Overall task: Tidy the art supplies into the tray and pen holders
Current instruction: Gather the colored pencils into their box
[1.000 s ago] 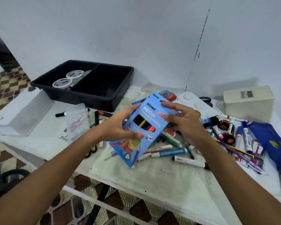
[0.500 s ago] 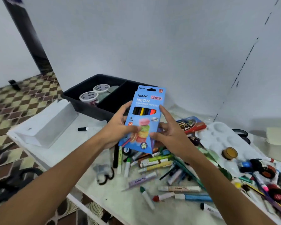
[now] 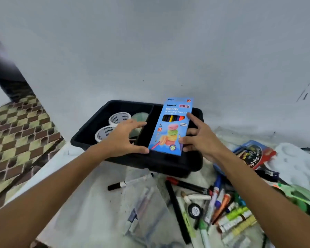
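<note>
We hold the blue pencil box (image 3: 171, 126) over the right compartment of the black tray (image 3: 193, 163). Our right hand (image 3: 198, 140) pinches its right edge; our left hand (image 3: 125, 138) only touches its lower left corner, fingers spread. It seems light, stiff cardboard, best held by its long edges

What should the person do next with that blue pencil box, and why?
Probably lower the pencil box flat into the right compartment of the black tray: both hands hold it there, and the tape rolls fill the left side.
</note>
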Available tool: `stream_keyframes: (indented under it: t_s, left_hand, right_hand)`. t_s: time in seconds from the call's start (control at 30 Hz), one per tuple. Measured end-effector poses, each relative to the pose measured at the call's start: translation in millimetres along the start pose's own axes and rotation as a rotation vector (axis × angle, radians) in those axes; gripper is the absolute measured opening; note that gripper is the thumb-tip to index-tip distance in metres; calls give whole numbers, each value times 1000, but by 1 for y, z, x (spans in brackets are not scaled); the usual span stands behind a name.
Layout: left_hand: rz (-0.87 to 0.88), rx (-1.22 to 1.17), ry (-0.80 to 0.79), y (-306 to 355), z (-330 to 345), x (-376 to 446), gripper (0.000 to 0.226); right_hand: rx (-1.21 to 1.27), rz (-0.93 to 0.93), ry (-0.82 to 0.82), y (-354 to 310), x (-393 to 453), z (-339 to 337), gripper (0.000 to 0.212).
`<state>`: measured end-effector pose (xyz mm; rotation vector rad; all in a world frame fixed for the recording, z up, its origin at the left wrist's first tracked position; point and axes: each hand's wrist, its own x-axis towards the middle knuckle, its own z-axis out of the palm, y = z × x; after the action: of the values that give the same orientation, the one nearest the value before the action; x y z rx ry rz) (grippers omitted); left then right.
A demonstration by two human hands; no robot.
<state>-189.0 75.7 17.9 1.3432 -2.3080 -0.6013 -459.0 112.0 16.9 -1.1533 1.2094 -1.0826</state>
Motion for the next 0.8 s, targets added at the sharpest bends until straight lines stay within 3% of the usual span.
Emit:
stream_keyframes:
  t_s: [0.27, 0.43, 0.8]
  left_hand:
    - [180, 263, -233, -52, -5, 25, 115]
    - [243, 251, -216, -61, 2, 31, 120]
    - [229, 133, -217, -63, 4, 28, 112]
  right_hand:
    - [-275, 269, -7, 28, 52, 37, 97]
    - [-335, 340, -31, 42, 66, 44, 98]
    - [-850, 379, -158, 51, 80, 38, 103]
